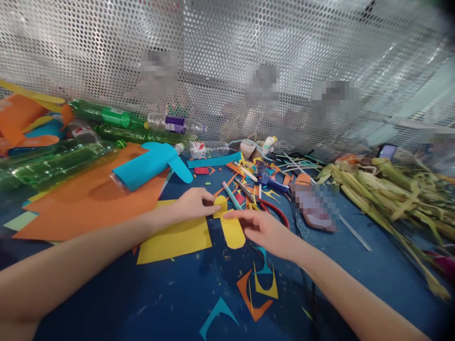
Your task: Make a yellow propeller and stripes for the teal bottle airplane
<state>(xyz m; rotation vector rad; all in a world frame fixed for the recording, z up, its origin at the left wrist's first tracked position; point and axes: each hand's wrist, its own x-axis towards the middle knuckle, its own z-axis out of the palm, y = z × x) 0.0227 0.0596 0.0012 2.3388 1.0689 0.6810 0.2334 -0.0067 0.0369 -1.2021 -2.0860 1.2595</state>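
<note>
My left hand pinches the top end of a round-ended yellow paper strip between thumb and fingers. The strip bends or overlaps near its middle; I cannot tell whether it is one piece or two. From the other side my right hand grips its middle edge, index finger stretched along it and the other fingers curled under. A yellow paper sheet lies flat below my left wrist. Beyond it rests a bottle wrapped in blue paper with rounded blue flaps, on a large orange sheet.
Scissors with red handles, a blue glue gun and a phone lie among paper scraps. Green bottles stack at left, dried corn husks at right. Cut offcuts lie in front. A perforated metal screen stands behind.
</note>
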